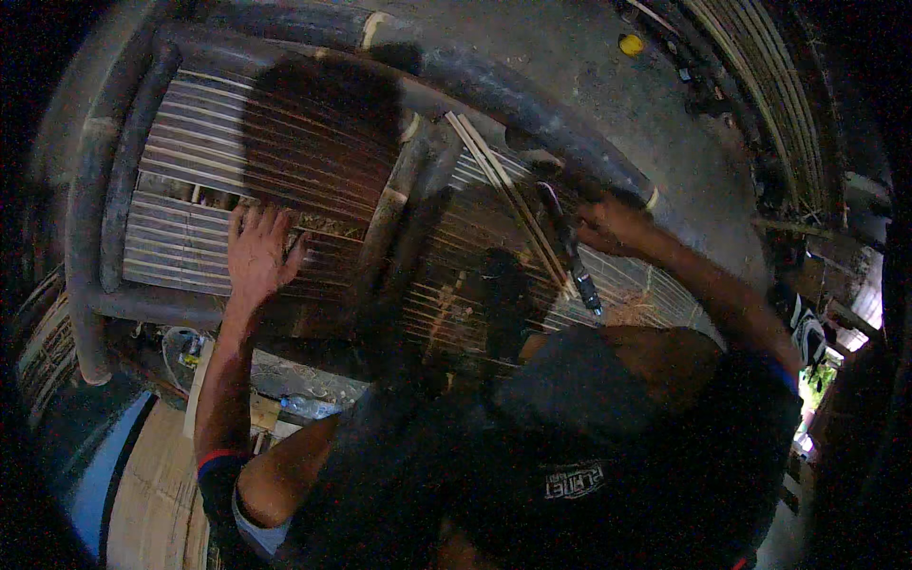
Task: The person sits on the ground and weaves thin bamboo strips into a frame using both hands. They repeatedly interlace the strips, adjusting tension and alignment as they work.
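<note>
My left hand (256,255) lies on a panel of pale slats (180,228) set in a dark bamboo frame (92,190). Its fingers are stretched out, thumb apart, with the tips at a gap between the slats. On the right, my right hand (616,226) is beside a thick dark bamboo pole (532,100), its fingers curled in shadow; what they hold, if anything, is hidden. A slim dark tool with a shiny tip (573,252) lies left of that hand. Alongside it, two thin bamboo strips (513,204) rest slantwise across a second slatted panel (442,285).
Wood shavings (632,309) are scattered near my body. A clear plastic bottle (309,407) lies below the left panel, near a flat pale board (152,484). Long bamboo strips (769,85) are stacked at the far right. A small yellow object (630,45) sits on the floor.
</note>
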The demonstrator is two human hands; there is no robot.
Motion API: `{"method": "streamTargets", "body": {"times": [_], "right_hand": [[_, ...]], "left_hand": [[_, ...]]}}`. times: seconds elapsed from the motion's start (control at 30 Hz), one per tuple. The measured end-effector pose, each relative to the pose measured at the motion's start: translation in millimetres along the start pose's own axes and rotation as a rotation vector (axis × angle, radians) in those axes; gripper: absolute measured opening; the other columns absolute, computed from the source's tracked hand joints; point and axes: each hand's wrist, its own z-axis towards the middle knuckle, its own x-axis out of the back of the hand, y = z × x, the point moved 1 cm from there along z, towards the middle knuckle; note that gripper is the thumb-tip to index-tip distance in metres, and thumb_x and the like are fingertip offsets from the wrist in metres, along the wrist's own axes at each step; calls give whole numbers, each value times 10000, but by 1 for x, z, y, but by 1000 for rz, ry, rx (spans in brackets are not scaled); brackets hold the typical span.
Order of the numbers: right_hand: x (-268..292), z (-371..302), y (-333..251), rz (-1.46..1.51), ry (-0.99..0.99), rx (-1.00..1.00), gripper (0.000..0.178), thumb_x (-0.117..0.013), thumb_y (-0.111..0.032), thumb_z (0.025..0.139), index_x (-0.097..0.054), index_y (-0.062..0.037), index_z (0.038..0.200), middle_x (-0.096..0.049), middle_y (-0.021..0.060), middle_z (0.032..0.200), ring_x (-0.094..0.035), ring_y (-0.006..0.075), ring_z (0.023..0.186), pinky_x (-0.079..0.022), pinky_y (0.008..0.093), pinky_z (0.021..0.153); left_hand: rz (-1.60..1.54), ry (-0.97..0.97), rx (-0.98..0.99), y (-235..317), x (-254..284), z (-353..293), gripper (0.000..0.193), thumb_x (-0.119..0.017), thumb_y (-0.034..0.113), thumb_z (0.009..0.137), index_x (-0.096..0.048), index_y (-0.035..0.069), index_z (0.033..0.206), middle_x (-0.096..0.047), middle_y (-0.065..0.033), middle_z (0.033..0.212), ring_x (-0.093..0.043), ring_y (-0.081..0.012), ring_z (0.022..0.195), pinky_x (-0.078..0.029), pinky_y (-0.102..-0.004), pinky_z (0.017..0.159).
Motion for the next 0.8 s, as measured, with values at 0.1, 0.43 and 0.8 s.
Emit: {"method": "streamTargets", "body": {"times": [0.1, 0.43, 0.8], "right_hand": [[-80, -47, 46, 0, 55, -355, 317, -611, -313, 935, -631, -54, 1116, -656, 233, 913, -666, 389, 871, -506, 487, 762], [-179, -70, 81, 34, 110, -567, 355, -614, -298, 942, -591, -69, 1212, -640, 229, 1031, -640, 390, 963, -493, 473, 833], [-76, -58, -33, 324, 293, -22, 422, -618, -282, 950, -546, -87, 1317, -622, 225, 1160, -611, 393, 1063, -479, 457, 911]], "left_hand": [[-48, -43, -38, -6, -9, -3, 338, -661, 268, 878, -669, 18, 1105, -653, -149, 1113, -571, -328, 1102, -347, -482, 1098], [-8, 40, -42, -8, 8, 3, 248, -623, 284, 915, -669, 48, 976, -665, -102, 1042, -582, -276, 1059, -411, -426, 1007], [-80, 321, -39, -6, 2, -2, 134, -695, 195, 839, -626, 82, 858, -590, -64, 825, -575, -253, 886, -448, -408, 864]]}}
